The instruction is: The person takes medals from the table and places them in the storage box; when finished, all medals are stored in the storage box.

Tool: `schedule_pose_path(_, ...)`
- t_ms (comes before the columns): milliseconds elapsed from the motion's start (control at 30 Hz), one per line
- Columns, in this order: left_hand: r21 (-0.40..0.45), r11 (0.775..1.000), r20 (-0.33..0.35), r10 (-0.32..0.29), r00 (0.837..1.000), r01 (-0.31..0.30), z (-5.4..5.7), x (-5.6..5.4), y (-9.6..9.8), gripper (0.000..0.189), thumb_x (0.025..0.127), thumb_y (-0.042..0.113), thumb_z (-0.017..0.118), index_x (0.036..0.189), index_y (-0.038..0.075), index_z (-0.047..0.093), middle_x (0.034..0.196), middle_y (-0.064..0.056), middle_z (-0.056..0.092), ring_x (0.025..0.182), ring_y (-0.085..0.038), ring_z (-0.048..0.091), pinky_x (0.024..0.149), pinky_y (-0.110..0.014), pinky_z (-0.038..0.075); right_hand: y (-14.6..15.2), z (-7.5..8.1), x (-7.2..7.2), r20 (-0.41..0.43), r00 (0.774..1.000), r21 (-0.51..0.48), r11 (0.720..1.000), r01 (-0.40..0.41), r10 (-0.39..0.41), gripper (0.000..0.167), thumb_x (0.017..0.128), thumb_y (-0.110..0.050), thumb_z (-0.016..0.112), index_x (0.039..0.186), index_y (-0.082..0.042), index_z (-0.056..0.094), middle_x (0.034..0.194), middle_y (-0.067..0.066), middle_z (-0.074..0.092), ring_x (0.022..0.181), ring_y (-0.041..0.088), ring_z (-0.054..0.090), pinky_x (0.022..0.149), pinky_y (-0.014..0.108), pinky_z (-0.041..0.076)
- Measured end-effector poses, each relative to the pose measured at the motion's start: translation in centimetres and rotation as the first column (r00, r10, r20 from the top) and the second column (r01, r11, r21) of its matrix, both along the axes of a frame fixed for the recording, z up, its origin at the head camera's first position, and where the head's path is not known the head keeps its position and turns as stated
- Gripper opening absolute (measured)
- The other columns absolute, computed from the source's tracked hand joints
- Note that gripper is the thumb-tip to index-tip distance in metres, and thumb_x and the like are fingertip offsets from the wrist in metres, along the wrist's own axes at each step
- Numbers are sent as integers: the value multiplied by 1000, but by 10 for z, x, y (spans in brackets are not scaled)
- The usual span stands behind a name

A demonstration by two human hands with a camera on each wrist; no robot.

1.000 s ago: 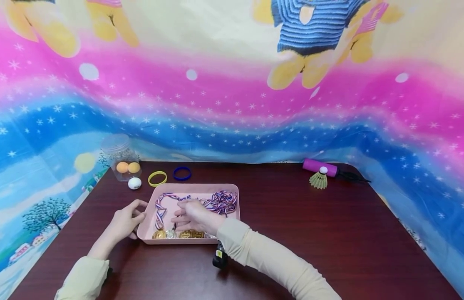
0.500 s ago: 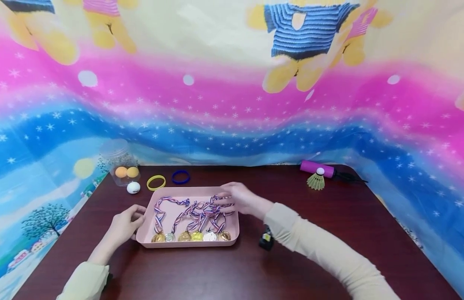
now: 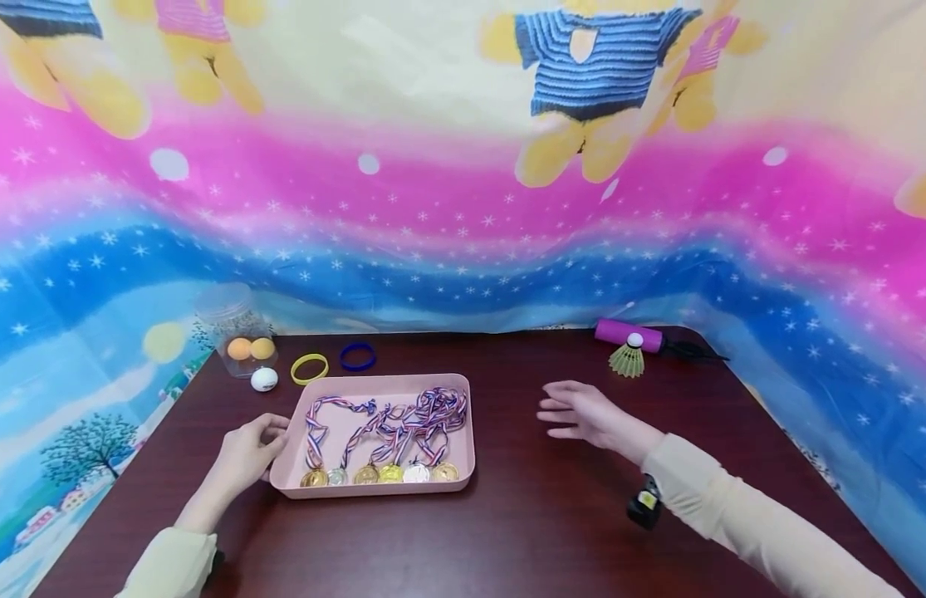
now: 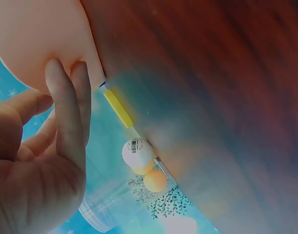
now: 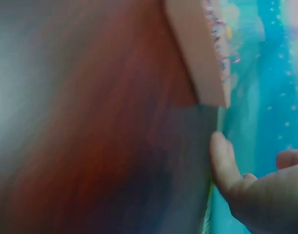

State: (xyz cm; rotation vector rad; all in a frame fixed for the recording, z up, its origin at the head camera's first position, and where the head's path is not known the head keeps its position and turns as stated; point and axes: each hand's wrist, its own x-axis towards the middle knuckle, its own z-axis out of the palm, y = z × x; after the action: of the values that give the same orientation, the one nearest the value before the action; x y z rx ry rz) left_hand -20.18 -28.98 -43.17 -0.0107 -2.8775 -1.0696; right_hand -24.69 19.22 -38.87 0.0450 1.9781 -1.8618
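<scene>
A pink tray [image 3: 373,492] holds several gold and silver medals [image 3: 391,473] lined up along its near side. Their striped ribbons [image 3: 410,423] lie behind them, bunched most thickly at the right. My left hand [image 3: 242,457] is at the tray's left end. In the left wrist view, its bent fingers [image 4: 64,92] rest their tips against the outer wall of the tray [image 4: 42,34]. Well to the right of the tray, over the bare table, my right hand [image 3: 590,414] has its fingers spread and holds nothing. In the right wrist view, the tray's corner [image 5: 202,63] shows beyond that hand.
Behind the tray lie a yellow wristband [image 3: 309,369] and a blue wristband [image 3: 357,356]. A clear jar [image 3: 231,320] with orange balls [image 3: 250,349] stands at the back left, a white ball [image 3: 264,379] before it. A shuttlecock [image 3: 628,357] and a purple cylinder [image 3: 612,332] sit at the back right.
My right hand has moved out of the tray to the right, leaving the ribbons bunched inside near the right end. The left hand stays at the tray's left wall.
</scene>
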Motion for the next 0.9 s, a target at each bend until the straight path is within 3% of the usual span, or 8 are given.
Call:
schedule_pose_path(167,0,1000,3,-10,1000,10,0,4,-8,32,94,11,55,121,-6,53,102,-26,65,75,-20,66,47,-26,56,32,-14,19,-145,989,230,973,26,8,52,99,-17,50,141,7,32,140,32,41,125,42,50,94,48,53)
schedule_pose_path(267,-17,1000,12,-4,1000,4,3,10,-16,40,94,16,58,125,-9,50,105,-28,64,75,-22,67,50,-26,57,46,-22,27,-296,953,426,902,74,61,53,95,-21,59,138,4,41,134,29,50,119,40,55,91,47,54)
schedule_pose_path(400,-88,996,-53,-34,998,29,10,16,-24,50,93,23,62,128,-11,48,110,-32,62,85,-32,69,62,-35,60,67,-28,38,-488,852,641,741,202,190,55,91,-28,65,136,0,48,132,24,55,114,37,58,92,51,52)
schedule_pose_path(467,-160,986,-110,-69,992,51,15,18,-27,55,93,27,63,129,-11,49,116,-33,60,99,-40,65,76,-47,57,76,-28,43,-545,797,687,683,248,260,58,90,-30,66,137,0,48,133,23,54,117,40,55,95,56,48)
schedule_pose_path(600,-252,963,-207,-149,967,95,26,22,-37,67,89,35,67,136,-6,44,131,-33,49,119,-51,46,92,-65,41,92,-25,48,-597,716,740,593,316,363,63,87,-30,70,139,-4,46,138,26,48,121,43,50,96,60,45)
schedule_pose_path(733,-287,949,-239,-202,950,130,31,27,-47,82,86,38,69,150,6,28,145,-29,36,129,-51,35,92,-70,35,107,-12,48,-634,631,760,514,398,448,71,83,-28,75,143,-11,42,144,28,38,91,33,65,81,52,55)
schedule_pose_path(800,-330,934,-244,-225,943,137,32,30,-51,87,86,40,70,153,12,21,150,-26,31,134,-49,30,97,-71,32,114,-6,47,-669,565,741,490,459,483,76,79,-28,77,144,-13,42,145,28,37,84,32,66,77,51,55)
schedule_pose_path(900,-426,895,-278,-270,922,133,33,33,-55,91,85,43,69,154,17,17,155,-21,25,145,-40,17,114,-64,14,124,1,48,-694,510,719,457,523,509,84,77,-34,79,148,-18,37,149,26,34,106,42,60,91,58,47)
